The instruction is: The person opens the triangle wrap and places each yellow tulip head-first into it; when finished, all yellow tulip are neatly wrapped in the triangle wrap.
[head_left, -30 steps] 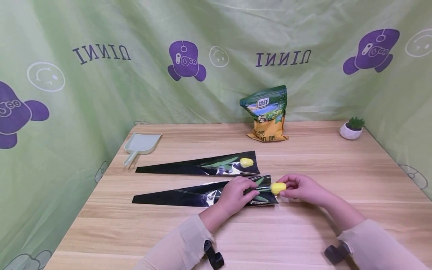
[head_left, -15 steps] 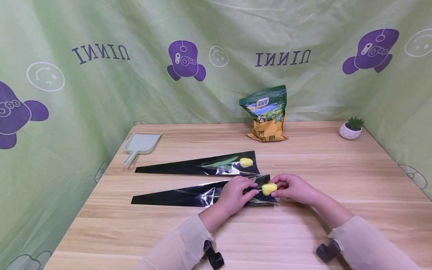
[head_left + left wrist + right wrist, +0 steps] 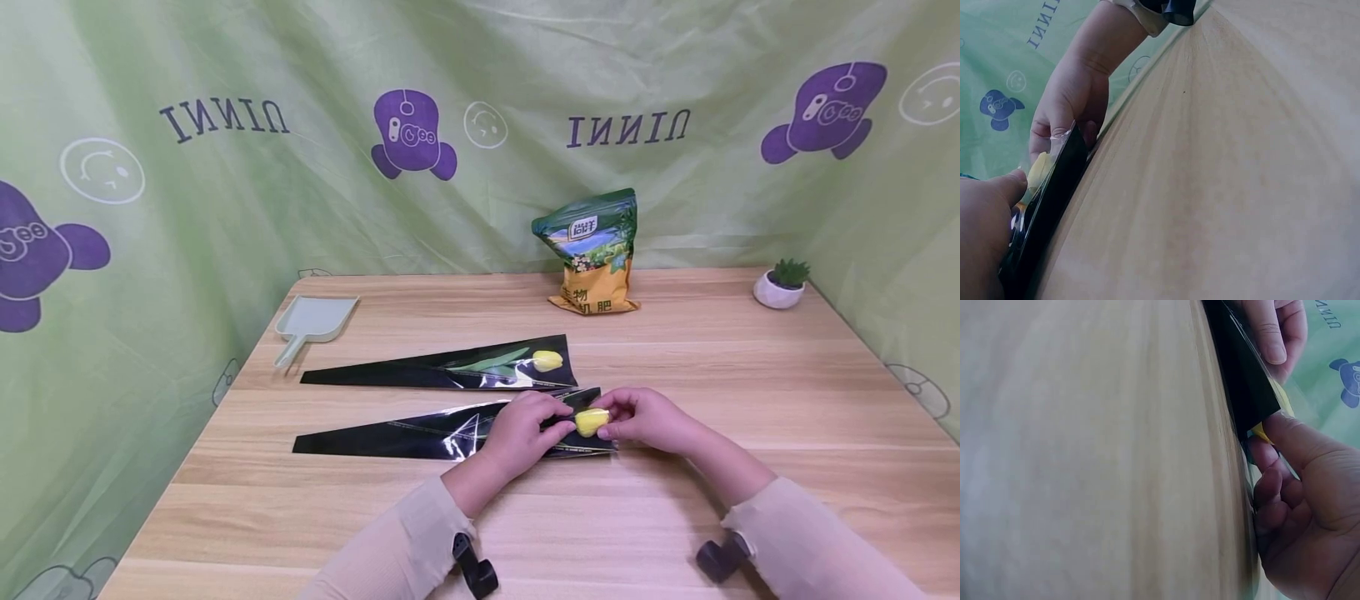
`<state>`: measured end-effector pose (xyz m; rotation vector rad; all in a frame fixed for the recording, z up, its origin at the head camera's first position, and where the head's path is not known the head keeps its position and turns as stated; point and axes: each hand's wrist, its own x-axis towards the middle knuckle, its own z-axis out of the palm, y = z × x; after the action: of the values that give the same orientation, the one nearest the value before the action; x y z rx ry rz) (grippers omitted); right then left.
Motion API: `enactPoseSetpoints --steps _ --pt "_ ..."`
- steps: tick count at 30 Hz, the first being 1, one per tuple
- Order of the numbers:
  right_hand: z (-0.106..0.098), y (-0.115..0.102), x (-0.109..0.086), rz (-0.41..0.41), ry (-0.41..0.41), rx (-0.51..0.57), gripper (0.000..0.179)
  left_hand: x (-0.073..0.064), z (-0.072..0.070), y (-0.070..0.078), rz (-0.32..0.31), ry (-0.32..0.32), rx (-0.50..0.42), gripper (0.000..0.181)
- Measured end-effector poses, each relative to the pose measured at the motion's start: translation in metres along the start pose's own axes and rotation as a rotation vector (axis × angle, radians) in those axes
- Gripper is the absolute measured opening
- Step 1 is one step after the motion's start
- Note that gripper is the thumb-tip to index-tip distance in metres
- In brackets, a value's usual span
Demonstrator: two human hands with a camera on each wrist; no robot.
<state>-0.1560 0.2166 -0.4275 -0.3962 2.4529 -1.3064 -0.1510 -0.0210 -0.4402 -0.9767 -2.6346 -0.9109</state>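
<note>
A yellow tulip (image 3: 591,422) lies with its head at the wide mouth of the nearer black flower sleeve (image 3: 375,439), whose front is clear film. My right hand (image 3: 647,423) pinches the tulip head between thumb and fingers. On the sleeve near its mouth, my left hand (image 3: 521,431) grips with thumb and fingers, hiding the stem and leaves. In the right wrist view, yellow petals (image 3: 1260,432) show between the right thumb and fingers at the sleeve's edge. Behind lies a second black sleeve (image 3: 375,372) with another yellow tulip (image 3: 547,360) fully inside it.
A pale green dustpan (image 3: 318,318) lies at the table's left. Toward the back stands a green and orange fertilizer bag (image 3: 596,254). The small succulent in a white pot (image 3: 780,292) is at the back right. Green printed cloth (image 3: 525,192) surrounds the wooden table (image 3: 712,342).
My right hand has moved left with the tulip head, which has slid from beyond the sleeve's mouth to within it. The left hand has stayed in place.
</note>
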Motion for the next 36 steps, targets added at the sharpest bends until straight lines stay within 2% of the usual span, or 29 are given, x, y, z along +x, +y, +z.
enactPoseSetpoints --steps 9,17,23,27,32,36 --pt "0.003 -0.004 -0.001 -0.018 -0.017 0.031 0.041 0.000 0.000 0.000 -0.013 -0.022 -0.005 0.023" --pt "-0.002 -0.004 -0.003 0.004 -0.018 -0.022 0.046 0.000 0.001 0.001 -0.026 -0.065 0.026 0.026" --pt "-0.010 -0.002 -0.008 0.013 -0.006 -0.032 0.048 0.000 0.000 0.002 -0.021 -0.072 0.036 0.028" --pt "-0.018 -0.002 -0.012 0.030 0.027 -0.030 0.050 0.000 -0.002 0.001 -0.007 -0.075 0.043 0.031" --pt "-0.029 -0.002 -0.013 0.019 0.111 -0.102 0.048 0.003 -0.008 -0.001 0.008 -0.097 0.039 0.038" --pt "-0.036 -0.004 -0.008 0.004 0.189 -0.147 0.055 0.011 -0.023 -0.013 -0.070 -0.096 0.044 0.045"
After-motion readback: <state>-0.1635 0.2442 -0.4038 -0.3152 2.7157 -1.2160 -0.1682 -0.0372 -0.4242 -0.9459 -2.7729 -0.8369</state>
